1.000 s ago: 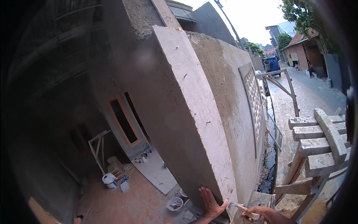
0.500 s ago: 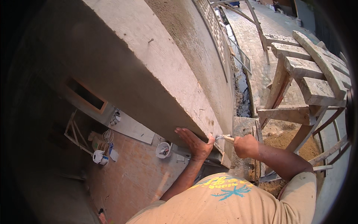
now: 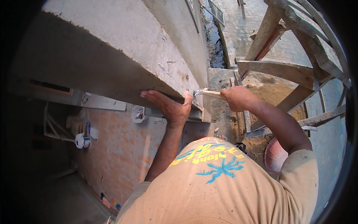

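Note:
A claw hammer (image 3: 213, 94) with a pale wooden handle is gripped in my right hand (image 3: 237, 98), fingers wrapped round the handle. Its metal head is at the near end of a long, rough concrete beam or wall top (image 3: 164, 46), close beside my left thumb. My left hand (image 3: 172, 109) is open, palm and stretched fingers against the beam's shaded side, with the thumb up at the edge. A wooden board (image 3: 206, 115) shows at the beam's end, just below the hammer head. A nail (image 3: 171, 62) sticks out of the pale surface farther along.
Wooden scaffolding (image 3: 276, 69) with thick planks stands on the right, over sand (image 3: 266, 93). A pink rounded thing (image 3: 275, 155) lies near my right elbow. Down on the left, a white bucket (image 3: 138, 113) rests on a reddish tiled floor (image 3: 112, 149). A water-filled ditch (image 3: 214, 41) runs beyond the wall.
My view has shifted, so the beam and both hands appear higher and farther left. The hammer head sits slightly farther from my left thumb. The pink thing has come into sight.

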The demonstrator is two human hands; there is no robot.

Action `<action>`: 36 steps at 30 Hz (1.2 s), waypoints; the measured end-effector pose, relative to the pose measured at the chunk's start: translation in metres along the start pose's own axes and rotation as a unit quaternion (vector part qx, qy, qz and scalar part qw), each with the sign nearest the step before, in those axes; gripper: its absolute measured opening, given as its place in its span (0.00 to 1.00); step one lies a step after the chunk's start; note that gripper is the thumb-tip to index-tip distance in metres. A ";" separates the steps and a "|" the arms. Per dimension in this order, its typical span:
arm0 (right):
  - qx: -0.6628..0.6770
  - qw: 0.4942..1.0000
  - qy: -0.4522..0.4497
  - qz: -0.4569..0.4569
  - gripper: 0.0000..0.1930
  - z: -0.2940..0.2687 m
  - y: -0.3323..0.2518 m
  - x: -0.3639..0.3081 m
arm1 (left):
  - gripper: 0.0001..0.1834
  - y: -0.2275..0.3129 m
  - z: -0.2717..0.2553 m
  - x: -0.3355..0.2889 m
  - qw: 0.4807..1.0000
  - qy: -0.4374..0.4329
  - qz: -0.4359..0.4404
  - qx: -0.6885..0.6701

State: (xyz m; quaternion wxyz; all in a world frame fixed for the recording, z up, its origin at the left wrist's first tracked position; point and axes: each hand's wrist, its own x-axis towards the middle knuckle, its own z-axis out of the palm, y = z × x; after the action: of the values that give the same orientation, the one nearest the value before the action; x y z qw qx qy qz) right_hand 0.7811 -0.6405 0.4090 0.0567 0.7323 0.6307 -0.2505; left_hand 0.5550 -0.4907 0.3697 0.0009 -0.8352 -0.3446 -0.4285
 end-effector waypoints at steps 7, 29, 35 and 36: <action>0.048 0.999 0.019 0.006 0.20 0.014 0.009 0.001 | 0.77 -0.001 0.002 0.001 1.000 0.007 0.004 0.001; 0.126 0.991 -0.027 -0.048 0.20 0.012 0.053 0.026 | 0.78 -0.003 0.002 -0.002 1.000 0.007 -0.002 0.020; 0.128 0.990 -0.004 -0.060 0.19 0.025 0.062 0.031 | 0.78 -0.002 0.007 -0.002 1.000 0.007 -0.013 0.000; 0.127 0.989 0.005 -0.072 0.17 0.036 0.066 0.033 | 0.78 -0.002 0.008 -0.003 1.000 0.011 -0.009 0.003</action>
State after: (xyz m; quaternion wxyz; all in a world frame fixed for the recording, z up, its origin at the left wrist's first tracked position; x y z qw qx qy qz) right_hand 0.8358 -0.6380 0.3475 -0.0577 0.6876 0.6449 -0.3286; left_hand 0.5583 -0.4881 0.3618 0.0029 -0.8274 -0.3537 -0.4362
